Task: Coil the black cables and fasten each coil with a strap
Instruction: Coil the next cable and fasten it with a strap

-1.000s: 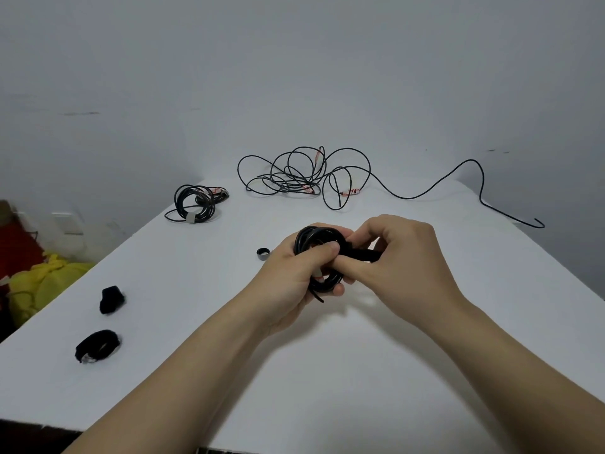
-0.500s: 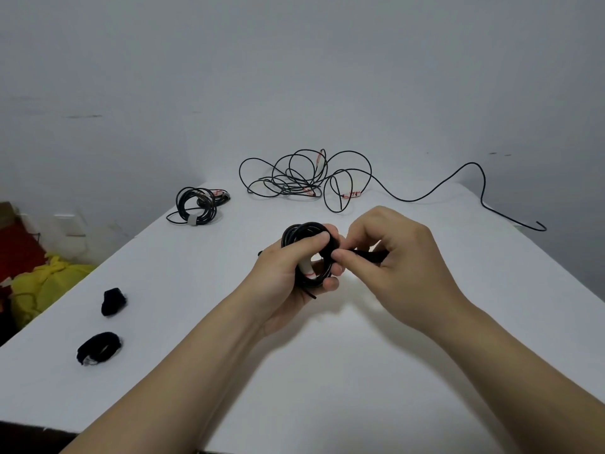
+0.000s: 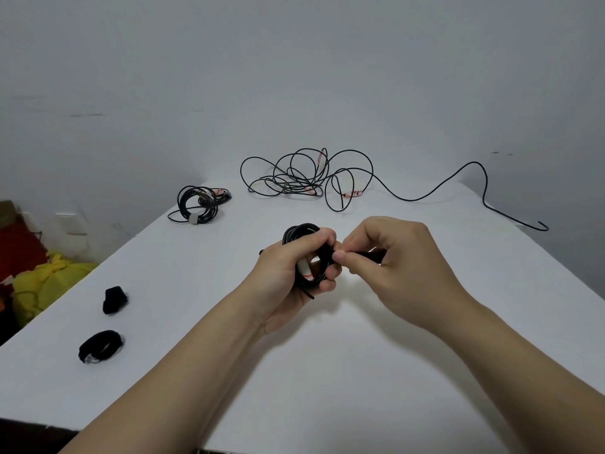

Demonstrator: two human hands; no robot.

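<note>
a black cable coil (image 3: pixel 302 235) is gripped by the left hand (image 3: pixel 288 273) above the table (image 3: pixel 327 371); its strap (image 3: pixel 366 255) (black too) is pinched by the right hand (image 3: pixel 393 267).

Left hand (image 3: pixel 288 276) grips the black coil (image 3: pixel 302 232); right hand (image 3: pixel 402 267) pinches its strap (image 3: pixel 370 255).

Single feed, the head view. The lens sits high, facing forward and down along a white table (image 3: pixel 327 371). It is wide-angle: the table's sides splay outward and a grey wall (image 3: pixel 294 77) fills the upper half.

Both forearms come in from the bottom edge. The left hand (image 3: pixel 284 276) and right hand (image 3: pixel 402 267) sit close, just below centre. I'm near enough to resolve the coiled cable (image 3: pixel 299 232) and the strap (image 3: pixel 370 254) they grip.

The table's far end with the loose cable (image 3: pixel 311 175) lies well beyond. The left margin looks past the table edge, down onto a yellow bag (image 3: pixel 49 283).
</note>
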